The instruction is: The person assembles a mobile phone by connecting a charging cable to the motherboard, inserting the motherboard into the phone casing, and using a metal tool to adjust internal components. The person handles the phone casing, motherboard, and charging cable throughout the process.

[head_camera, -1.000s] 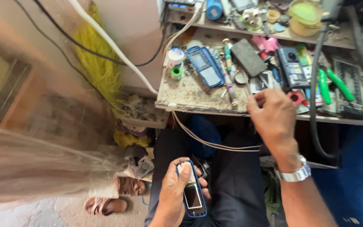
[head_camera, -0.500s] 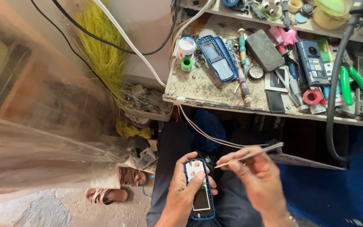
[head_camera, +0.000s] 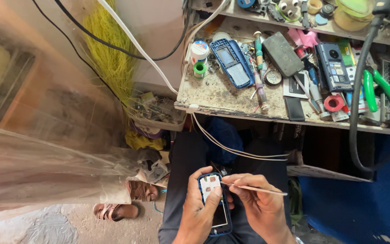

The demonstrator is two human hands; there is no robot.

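**Tweezers on an opened phone, below a crowded bench**

A cluttered, stained workbench [head_camera: 222,92] fills the upper right, and I'm looking down past its edge into the lap below. There my left hand [head_camera: 198,212] is wrapped around a small blue phone [head_camera: 216,208] with its back open, thumb pressed on the white panel near its top. My right hand [head_camera: 260,203] pinches a pair of thin tweezers [head_camera: 253,188] shut between thumb and fingers, the tip touching the phone's upper edge. To do this well, I judge the left grip should stay firm while the tweezers work lightly and at a low angle, so the tip doesn't skid. Outward now: white cables [head_camera: 235,151] droop from the bench edge just above the hands. On the bench lie a blue phone shell [head_camera: 232,62], a screwdriver [head_camera: 259,74] and green-handled pliers [head_camera: 378,88]. Sandals [head_camera: 127,201] sit on the floor at left.
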